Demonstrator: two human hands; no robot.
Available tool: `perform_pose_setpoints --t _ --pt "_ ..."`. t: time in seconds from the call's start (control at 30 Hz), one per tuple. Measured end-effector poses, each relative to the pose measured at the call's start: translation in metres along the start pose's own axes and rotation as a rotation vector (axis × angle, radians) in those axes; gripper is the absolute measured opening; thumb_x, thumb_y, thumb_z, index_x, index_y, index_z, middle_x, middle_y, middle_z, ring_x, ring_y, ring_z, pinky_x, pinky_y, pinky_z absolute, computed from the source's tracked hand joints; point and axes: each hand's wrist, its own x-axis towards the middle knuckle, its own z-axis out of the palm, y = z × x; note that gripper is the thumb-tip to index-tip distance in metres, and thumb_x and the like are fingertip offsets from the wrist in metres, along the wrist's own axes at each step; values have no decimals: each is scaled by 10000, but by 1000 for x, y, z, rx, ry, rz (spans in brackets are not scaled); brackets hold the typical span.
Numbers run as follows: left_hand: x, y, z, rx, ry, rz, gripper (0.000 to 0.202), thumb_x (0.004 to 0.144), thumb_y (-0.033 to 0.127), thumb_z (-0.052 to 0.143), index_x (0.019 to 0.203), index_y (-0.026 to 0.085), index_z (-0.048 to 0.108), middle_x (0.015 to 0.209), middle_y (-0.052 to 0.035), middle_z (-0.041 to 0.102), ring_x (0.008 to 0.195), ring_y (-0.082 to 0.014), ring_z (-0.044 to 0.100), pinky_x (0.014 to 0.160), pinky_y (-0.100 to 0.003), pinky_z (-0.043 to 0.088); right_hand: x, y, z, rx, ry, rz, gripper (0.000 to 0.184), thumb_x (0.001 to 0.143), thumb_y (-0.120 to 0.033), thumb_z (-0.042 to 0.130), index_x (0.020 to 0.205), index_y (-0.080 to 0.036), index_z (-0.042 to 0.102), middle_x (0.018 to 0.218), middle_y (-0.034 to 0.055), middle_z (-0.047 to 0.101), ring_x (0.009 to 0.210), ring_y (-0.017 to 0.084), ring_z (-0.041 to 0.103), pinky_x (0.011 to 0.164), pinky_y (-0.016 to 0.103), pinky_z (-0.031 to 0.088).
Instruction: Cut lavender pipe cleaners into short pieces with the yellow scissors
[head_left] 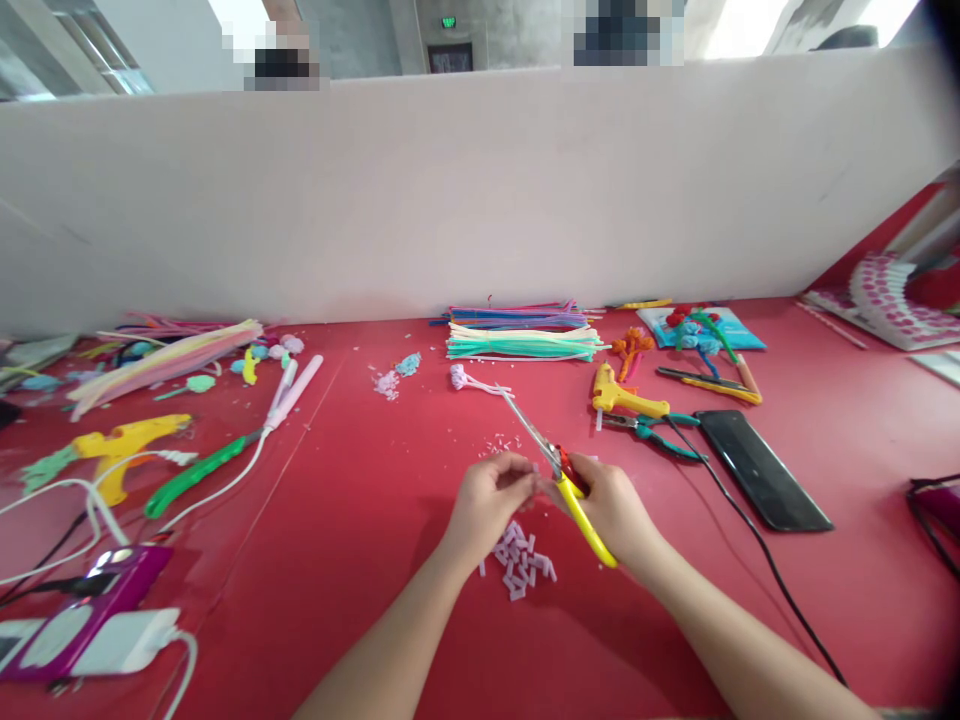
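My right hand (611,505) grips yellow-handled scissors (559,475) whose blades point up and away to the left. My left hand (491,500) is pinched shut right at the blades, holding something too small to make out. Below both hands a small heap of short pale lilac cut pieces (521,562) lies on the red table (360,520). A pale pink pipe-cleaner flower (469,380) lies just beyond the scissor tips.
A stack of coloured pipe cleaners (521,335), a yellow glue gun (622,397), green pliers (652,430) and a black phone (761,470) lie to the right. At left are another glue gun (124,445), a green tool (199,472), cables and chargers. A white partition (480,190) closes the back.
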Motion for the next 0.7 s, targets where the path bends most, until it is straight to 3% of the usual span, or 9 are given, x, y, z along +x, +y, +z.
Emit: perform_pose_setpoints --t 0.13,0.23,0.4,0.7 --pt "6 3 -12 -222 153 -11 125 657 239 556 734 139 547 585 -3 548 523 -101 500 530 -221 393 0 4 -4 -198 -7 -16 308 660 -506 438 631 -201 422 513 -14 496 441 104 432 430 196 206" --pt "8 3 -16 -336 196 36 90 671 211 545 727 141 547 627 -3 553 548 -88 497 538 -210 392 -2 3 -3 -253 -41 -47 376 647 -582 417 694 -209 437 573 -1 544 481 127 486 443 207 210" --pt "9 4 -17 -376 258 91 75 664 180 545 721 133 563 612 0 551 551 -78 494 543 -199 388 -5 0 -1 -307 -83 -61 381 682 -577 379 696 -202 448 564 8 555 486 133 503 438 224 189" --pt "8 4 -16 -344 291 115 106 663 195 542 729 118 570 605 -13 557 539 -87 498 531 -210 392 -5 2 1 -393 -46 -101 369 723 -549 335 678 -196 434 535 2 548 452 125 490 427 224 172"
